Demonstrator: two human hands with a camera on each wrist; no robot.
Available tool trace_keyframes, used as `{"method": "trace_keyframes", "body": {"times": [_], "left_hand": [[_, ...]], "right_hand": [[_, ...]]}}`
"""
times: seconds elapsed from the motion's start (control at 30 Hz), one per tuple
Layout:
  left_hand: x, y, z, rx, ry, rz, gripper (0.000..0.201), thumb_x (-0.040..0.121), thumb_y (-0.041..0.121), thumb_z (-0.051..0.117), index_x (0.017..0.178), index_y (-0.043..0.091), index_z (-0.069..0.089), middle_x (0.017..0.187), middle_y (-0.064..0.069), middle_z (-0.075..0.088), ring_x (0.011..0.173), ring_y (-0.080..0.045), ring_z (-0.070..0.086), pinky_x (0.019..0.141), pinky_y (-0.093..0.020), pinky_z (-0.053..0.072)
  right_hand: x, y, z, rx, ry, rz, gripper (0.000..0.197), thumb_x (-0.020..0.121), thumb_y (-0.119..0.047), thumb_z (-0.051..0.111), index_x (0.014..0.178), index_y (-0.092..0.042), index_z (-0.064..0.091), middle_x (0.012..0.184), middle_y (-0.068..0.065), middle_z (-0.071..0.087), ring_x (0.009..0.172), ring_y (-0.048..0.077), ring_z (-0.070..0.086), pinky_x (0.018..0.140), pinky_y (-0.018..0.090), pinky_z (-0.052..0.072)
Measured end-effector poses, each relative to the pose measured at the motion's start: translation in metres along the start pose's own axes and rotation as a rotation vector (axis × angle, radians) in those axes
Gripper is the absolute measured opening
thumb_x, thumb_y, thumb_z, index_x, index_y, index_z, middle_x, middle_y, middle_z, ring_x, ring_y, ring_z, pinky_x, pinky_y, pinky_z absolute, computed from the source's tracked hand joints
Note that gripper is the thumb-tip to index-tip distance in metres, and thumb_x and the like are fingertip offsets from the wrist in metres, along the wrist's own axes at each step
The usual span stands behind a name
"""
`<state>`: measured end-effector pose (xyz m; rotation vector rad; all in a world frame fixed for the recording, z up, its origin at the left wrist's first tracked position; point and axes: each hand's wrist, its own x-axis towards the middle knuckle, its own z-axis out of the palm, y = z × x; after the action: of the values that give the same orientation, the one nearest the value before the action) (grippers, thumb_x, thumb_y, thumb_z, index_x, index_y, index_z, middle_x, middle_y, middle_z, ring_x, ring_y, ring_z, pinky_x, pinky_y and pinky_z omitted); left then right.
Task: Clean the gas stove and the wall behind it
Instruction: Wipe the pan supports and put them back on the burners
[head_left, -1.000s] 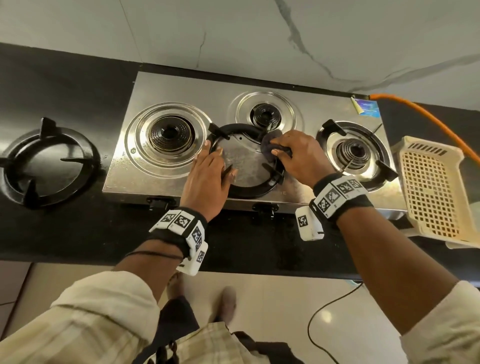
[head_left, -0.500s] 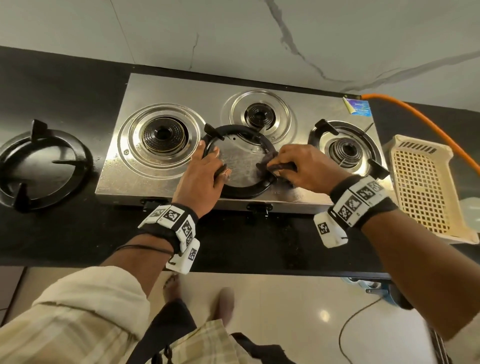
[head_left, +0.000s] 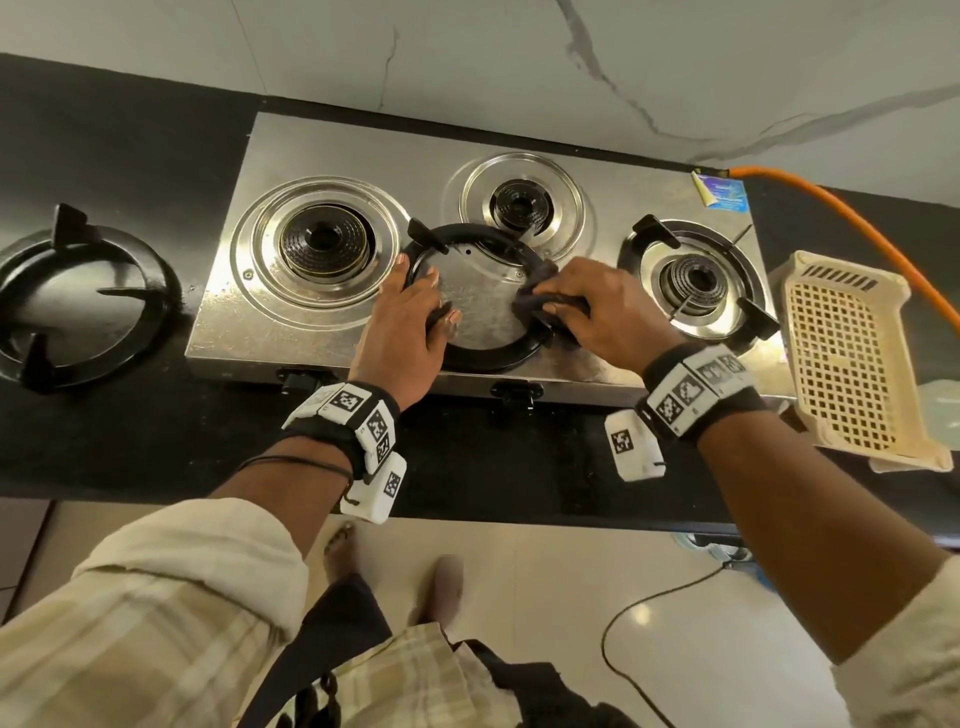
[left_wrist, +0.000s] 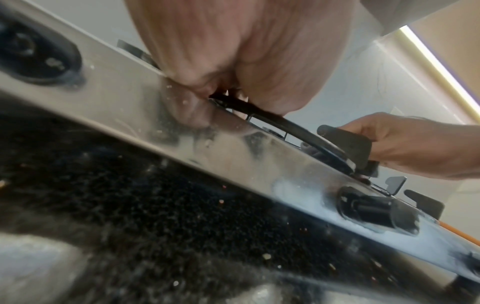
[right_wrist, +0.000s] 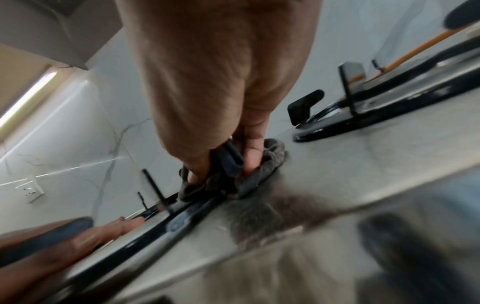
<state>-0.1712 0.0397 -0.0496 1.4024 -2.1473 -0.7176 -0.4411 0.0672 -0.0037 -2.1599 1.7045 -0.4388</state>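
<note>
Your left hand (head_left: 402, 332) is curled over the near-left rim of the loose black pan support (head_left: 478, 358), which lies flat on the steel top of the gas stove (head_left: 332, 140), in front of the small middle burner (head_left: 519, 205) and between the two larger ones. Your right hand (head_left: 602, 312) pinches a dark cloth (head_left: 530, 301) around the ring's right side, thumb and fingers (right_wrist: 250, 156) closed on one of its upright prongs through the fabric. The ring looks like rigid enamelled metal, probably fairly heavy and glossy enough to slide on the polished steel, so hold it by the rim between prongs as your left hand does, not by a prong tip alone. The cloth is soft and bunches easily; keep it wrapped snugly so it follows the bar instead of slipping off. The steel top would likely scratch if the ring is dragged, so lift it to turn it. A second pan support (head_left: 78, 296) rests on the black table (head_left: 130, 431) to the left, a third sits on the right burner, and the marble wall (head_left: 467, 62) behind looks not yet tackled.
</note>
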Motion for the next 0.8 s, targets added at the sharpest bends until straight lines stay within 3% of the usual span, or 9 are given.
{"method": "trace_keyframes", "body": {"times": [0.2,0.33,0.43,0.53,0.6,0.7,0.8], "left_hand": [[0.0,0.0,0.001,-0.01,-0.023,-0.068,0.053,0.105,0.027,0.059,0.153,0.011,0.046,0.17,-0.013,0.023,0.16,-0.025,0.011,0.12,-0.034,0.018],[0.001,0.0,0.002,-0.006,-0.022,-0.096,0.053,0.105,0.032,0.057,0.154,0.016,0.045,0.171,-0.011,0.02,0.16,-0.026,0.015,0.119,-0.034,0.021],[0.002,0.001,-0.001,0.028,-0.054,-0.105,0.053,0.106,0.039,0.054,0.153,0.017,0.045,0.171,-0.011,0.019,0.159,-0.027,0.017,0.119,-0.036,0.025],[0.003,0.005,-0.009,0.063,-0.133,-0.093,0.057,0.107,0.045,0.048,0.155,0.016,0.041,0.172,-0.012,0.016,0.158,-0.028,0.017,0.119,-0.038,0.026],[0.003,0.009,-0.016,0.073,-0.2,-0.061,0.058,0.109,0.042,0.044,0.157,0.01,0.037,0.172,-0.013,0.015,0.16,-0.028,0.01,0.124,-0.043,0.02],[-0.001,0.007,-0.024,0.078,-0.282,0.003,0.06,0.11,0.037,0.042,0.16,0.007,0.028,0.173,-0.012,0.012,0.161,-0.025,-0.005,0.129,-0.048,0.012],[-0.002,-0.006,-0.025,0.135,-0.354,0.075,0.067,0.11,0.035,0.04,0.165,0.011,0.011,0.175,-0.005,-0.001,0.159,-0.02,-0.016,0.131,-0.046,0.003]], "right_hand": [[-0.036,-0.009,0.014,0.128,0.021,0.034,0.03,0.1,-0.011,0.066,0.128,-0.016,0.074,0.111,-0.006,0.062,0.098,0.009,0.061,0.089,0.023,0.051],[-0.047,-0.023,-0.001,0.378,0.088,0.307,0.025,0.103,-0.016,0.065,0.125,-0.025,0.073,0.108,-0.009,0.071,0.096,0.007,0.069,0.087,0.03,0.061],[-0.072,-0.055,-0.004,0.635,0.274,0.414,0.025,0.106,-0.018,0.06,0.128,-0.022,0.07,0.1,-0.004,0.075,0.085,0.01,0.073,0.068,0.025,0.06],[-0.083,-0.081,0.021,0.447,0.337,0.296,0.024,0.103,-0.017,0.064,0.126,-0.017,0.069,0.108,-0.01,0.068,0.094,0.003,0.067,0.077,0.014,0.054],[-0.076,-0.088,0.045,0.171,0.29,0.199,0.025,0.102,-0.02,0.064,0.126,-0.016,0.07,0.114,-0.006,0.063,0.095,0.004,0.061,0.084,0.017,0.053],[-0.054,-0.099,0.069,-0.069,0.287,0.334,0.028,0.102,-0.024,0.061,0.127,-0.013,0.068,0.12,0.005,0.061,0.091,0.018,0.065,0.076,0.035,0.061],[-0.041,-0.109,0.076,-0.128,0.315,0.454,0.024,0.103,-0.026,0.062,0.124,-0.015,0.067,0.122,0.009,0.06,0.088,0.021,0.067,0.071,0.029,0.054]]}}
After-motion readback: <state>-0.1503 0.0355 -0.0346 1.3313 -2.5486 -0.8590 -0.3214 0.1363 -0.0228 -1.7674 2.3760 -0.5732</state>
